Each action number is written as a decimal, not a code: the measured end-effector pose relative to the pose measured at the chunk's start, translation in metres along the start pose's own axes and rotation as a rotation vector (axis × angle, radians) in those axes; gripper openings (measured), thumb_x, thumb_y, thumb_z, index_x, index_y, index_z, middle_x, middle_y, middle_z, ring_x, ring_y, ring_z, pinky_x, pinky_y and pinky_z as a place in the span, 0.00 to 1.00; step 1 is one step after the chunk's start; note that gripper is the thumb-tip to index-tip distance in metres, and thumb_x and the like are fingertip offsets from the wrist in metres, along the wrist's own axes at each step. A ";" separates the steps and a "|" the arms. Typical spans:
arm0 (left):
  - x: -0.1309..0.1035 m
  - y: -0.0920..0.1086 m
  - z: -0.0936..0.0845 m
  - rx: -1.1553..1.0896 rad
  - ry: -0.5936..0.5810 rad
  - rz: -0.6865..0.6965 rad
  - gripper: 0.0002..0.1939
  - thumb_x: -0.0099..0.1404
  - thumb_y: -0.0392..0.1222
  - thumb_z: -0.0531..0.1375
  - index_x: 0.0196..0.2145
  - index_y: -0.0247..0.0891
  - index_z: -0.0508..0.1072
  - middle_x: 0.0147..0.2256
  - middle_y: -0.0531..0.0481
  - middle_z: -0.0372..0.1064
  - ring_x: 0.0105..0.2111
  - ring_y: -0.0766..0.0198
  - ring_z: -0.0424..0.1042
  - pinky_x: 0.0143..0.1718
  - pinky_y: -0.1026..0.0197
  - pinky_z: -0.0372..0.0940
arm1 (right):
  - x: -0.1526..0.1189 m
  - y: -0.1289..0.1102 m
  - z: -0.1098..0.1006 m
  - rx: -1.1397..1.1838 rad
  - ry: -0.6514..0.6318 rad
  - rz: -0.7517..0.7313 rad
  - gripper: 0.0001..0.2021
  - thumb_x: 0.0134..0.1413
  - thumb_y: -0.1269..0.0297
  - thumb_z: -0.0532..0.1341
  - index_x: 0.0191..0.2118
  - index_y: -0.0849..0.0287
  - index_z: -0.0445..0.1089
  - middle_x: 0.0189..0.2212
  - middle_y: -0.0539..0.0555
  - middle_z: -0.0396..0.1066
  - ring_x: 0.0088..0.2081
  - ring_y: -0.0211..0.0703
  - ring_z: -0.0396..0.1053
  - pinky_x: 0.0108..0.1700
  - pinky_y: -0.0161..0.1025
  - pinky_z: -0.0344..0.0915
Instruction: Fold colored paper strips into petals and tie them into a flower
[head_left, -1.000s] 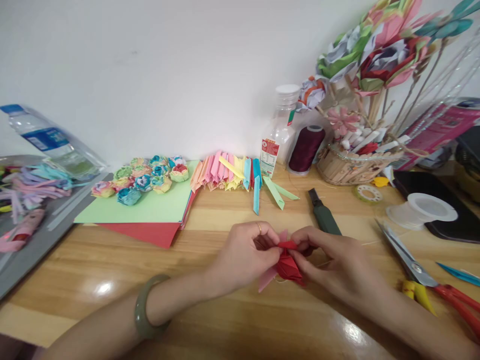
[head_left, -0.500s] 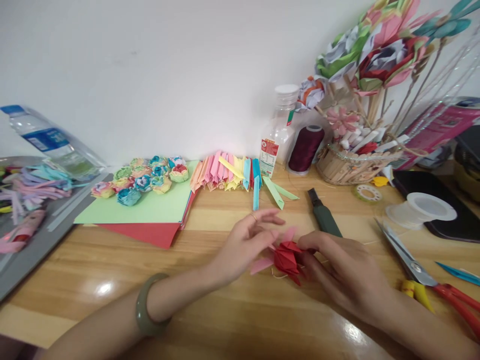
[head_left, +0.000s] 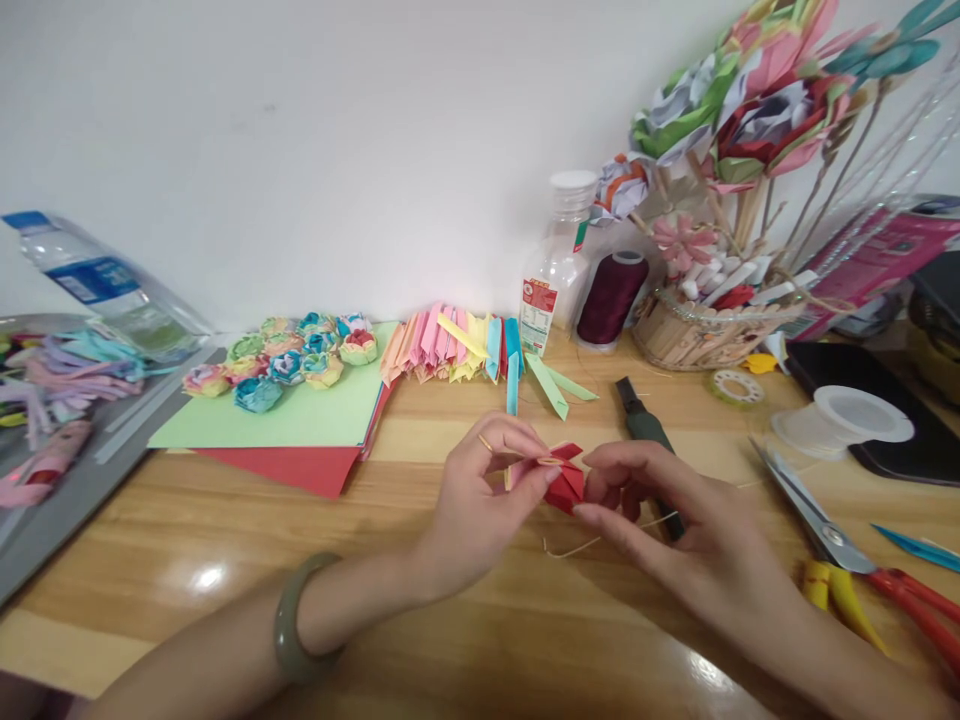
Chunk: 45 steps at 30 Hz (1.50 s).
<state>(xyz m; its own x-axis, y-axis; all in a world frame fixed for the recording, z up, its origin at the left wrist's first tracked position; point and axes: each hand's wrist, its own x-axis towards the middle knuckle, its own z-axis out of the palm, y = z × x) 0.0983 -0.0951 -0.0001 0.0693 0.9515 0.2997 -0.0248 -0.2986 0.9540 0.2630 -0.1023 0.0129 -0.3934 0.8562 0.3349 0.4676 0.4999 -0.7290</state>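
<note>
Over the middle of the table, a red folded paper piece (head_left: 566, 487) is pinched between the thumb and fingers of my left hand (head_left: 491, 490). A bit of pink paper (head_left: 516, 474) shows beside those fingers, mostly hidden by them. My right hand (head_left: 675, 510) is curled at the right edge of the red piece, with thumb and fingertips against it. Below the hands lies a thin pale string (head_left: 570, 553). Just behind my right hand is a dark green tool with a black end (head_left: 646, 425), partly covered by the fingers.
Paper flowers (head_left: 285, 365) rest on green sheets (head_left: 262, 425) at left. Folded paper strips (head_left: 450, 342), a clear bottle (head_left: 555, 265) and purple thread (head_left: 613, 300) stand along the wall. Red-handled scissors (head_left: 832, 535) and a white spool (head_left: 844, 420) lie at right.
My left hand has closed from loose fingers to a pinch on the red paper. The piece has turned and lifted slightly, its pink parts now mostly hidden. My right fingers have shifted their hold.
</note>
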 end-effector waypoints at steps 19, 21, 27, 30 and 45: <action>-0.009 -0.005 0.001 0.213 -0.055 0.176 0.03 0.60 0.33 0.54 0.31 0.37 0.67 0.28 0.52 0.62 0.29 0.70 0.62 0.30 0.65 0.59 | 0.004 -0.011 0.004 0.460 -0.086 0.447 0.12 0.46 0.54 0.61 0.31 0.58 0.67 0.21 0.49 0.67 0.24 0.36 0.65 0.26 0.33 0.62; -0.009 -0.006 0.002 0.232 -0.033 0.179 0.03 0.60 0.33 0.54 0.31 0.37 0.67 0.28 0.52 0.61 0.27 0.71 0.61 0.29 0.66 0.58 | 0.006 -0.013 0.004 0.531 -0.083 0.522 0.14 0.42 0.53 0.62 0.30 0.59 0.66 0.19 0.48 0.66 0.22 0.35 0.64 0.24 0.32 0.61; -0.012 -0.009 0.004 0.216 -0.011 0.079 0.03 0.62 0.36 0.52 0.31 0.37 0.64 0.29 0.52 0.59 0.30 0.69 0.63 0.29 0.65 0.60 | 0.008 -0.017 0.008 0.591 -0.087 0.574 0.14 0.38 0.53 0.64 0.23 0.58 0.64 0.18 0.46 0.63 0.20 0.33 0.60 0.21 0.31 0.59; -0.013 -0.009 0.004 0.226 -0.012 0.061 0.02 0.62 0.36 0.52 0.31 0.37 0.63 0.30 0.51 0.58 0.31 0.68 0.63 0.30 0.64 0.61 | 0.006 -0.014 0.010 0.567 -0.082 0.518 0.12 0.41 0.56 0.62 0.22 0.58 0.62 0.18 0.47 0.62 0.20 0.33 0.60 0.22 0.31 0.60; -0.016 -0.008 0.006 0.209 -0.044 0.283 0.06 0.61 0.31 0.51 0.32 0.39 0.65 0.31 0.49 0.60 0.36 0.64 0.65 0.35 0.60 0.63 | -0.005 -0.006 0.008 -0.448 0.082 -0.241 0.09 0.54 0.64 0.56 0.41 0.57 0.64 0.27 0.53 0.67 0.29 0.41 0.65 0.28 0.36 0.62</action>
<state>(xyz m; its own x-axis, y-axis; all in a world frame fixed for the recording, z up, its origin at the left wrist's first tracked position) 0.1031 -0.1089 -0.0124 0.1316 0.8260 0.5480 0.1548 -0.5632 0.8117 0.2561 -0.1104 0.0107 -0.4764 0.7084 0.5207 0.6716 0.6754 -0.3045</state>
